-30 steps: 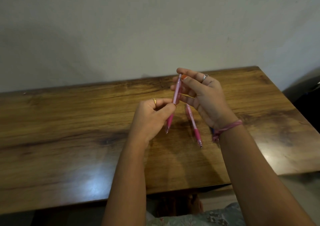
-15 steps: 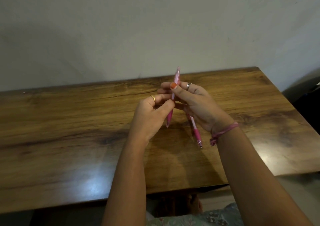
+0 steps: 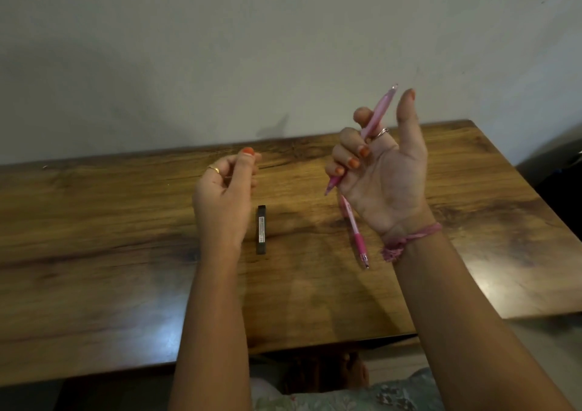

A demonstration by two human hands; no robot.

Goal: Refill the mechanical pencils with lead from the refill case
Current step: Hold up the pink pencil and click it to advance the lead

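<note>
A pink mechanical pencil (image 3: 374, 120) is held up in the air by the right hand (image 3: 382, 171), above the far right part of a wooden table (image 3: 94, 253). The pencil slants, its upper end pointing up and to the right against the pale wall (image 3: 220, 48), its lower end poking out below the curled fingers (image 3: 346, 158). Those fingers are wrapped round the pencil's barrel, the palm faces the camera, and the thumb stands straight up beside the pencil without touching it. The nails are painted orange, a ring sits on one finger, and a pink thread band (image 3: 406, 242) is tied round the wrist.

A second pink pencil (image 3: 354, 231) lies flat on the table just below that hand, its tip pointing toward the near edge. Its far end is hidden behind the hand.

The black lead refill case (image 3: 261, 229), long and narrow with a white label, lies on the table between the two hands, just to the right of the left wrist.

The left hand (image 3: 225, 196) is raised over the table, well apart from the right one. Its fingers are curled inward with the thumb and fingertips drawn together near the top, as in a pinch; whether anything is held between them is too small to tell. A gold ring shows on one finger.

At the bottom edge, a patch of floral cloth (image 3: 346, 398) shows below the table's near edge.
</note>
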